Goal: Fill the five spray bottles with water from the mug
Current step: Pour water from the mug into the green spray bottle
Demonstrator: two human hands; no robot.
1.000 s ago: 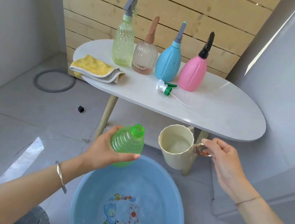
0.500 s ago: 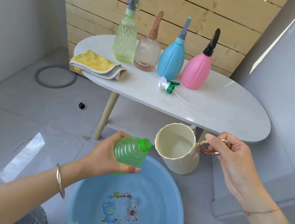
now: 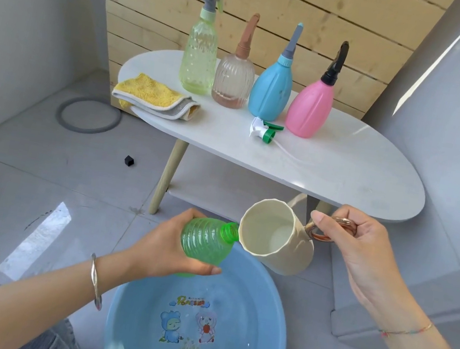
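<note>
Left hand [image 3: 167,250] wraps the uncapped green ribbed plastic bottle [image 3: 205,241], tilted with its neck pointing right, above the blue plastic basin [image 3: 267,308]. Right hand [image 3: 359,250] fingers curl on the copper ring handle [image 3: 332,228] of the cream faceted mug [image 3: 283,250]. Mug is tipped, rim at the bottle mouth, probably touching. Four capped spray bottles [image 3: 270,89] stand on the white oval table [image 3: 361,166].

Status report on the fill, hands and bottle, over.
Left hand grips green bottle, uncapped, tilted. Right hand holds mug by handle, rim at bottle mouth, over blue basin. Path clear.
</note>
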